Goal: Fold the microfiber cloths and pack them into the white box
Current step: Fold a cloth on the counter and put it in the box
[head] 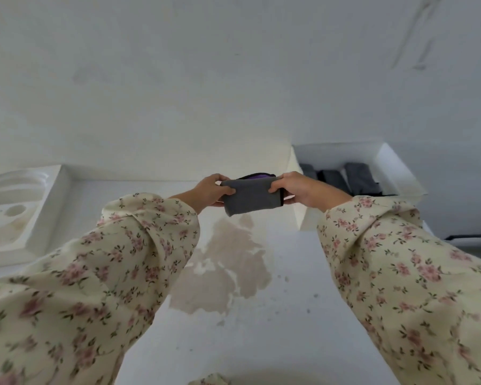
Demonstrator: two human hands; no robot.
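Observation:
A folded grey microfiber cloth with a purple inner face and black edging hangs in the air above the white table, stretched between both hands. My left hand pinches its left end and my right hand pinches its right end. The white box stands open at the right, just behind my right hand. Inside it stand several folded grey cloths, partly hidden by my right hand and sleeve.
A white moulded foam insert with round and curved recesses lies at the far left. The white table has a large beige patch of worn paint in the middle. A white wall rises behind. A dark object shows at the right edge.

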